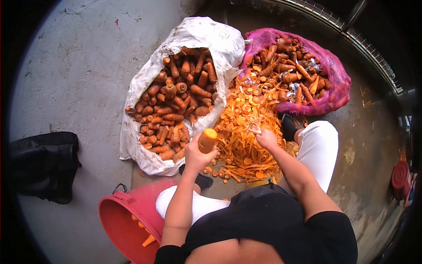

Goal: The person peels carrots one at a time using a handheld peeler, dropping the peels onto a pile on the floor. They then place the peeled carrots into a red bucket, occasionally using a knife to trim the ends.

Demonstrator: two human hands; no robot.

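Observation:
My left hand is wrapped round a thick carrot, held upright with its bright orange cut end facing up. To the right, my right hand is closed on a small pale peeler, apart from the carrot. Below both hands spreads a heap of orange peelings and cut carrot ends. Left of the heap, an open white sack is full of unpeeled carrots. A pink mesh sack with more carrots and scraps lies beyond the heap at the right.
A red bucket lies tipped by my left leg, with a few peeled carrots inside. Black cloth or plastic lies on the grey floor at the left. A round red object is at the far right; a metal grate runs along the upper right.

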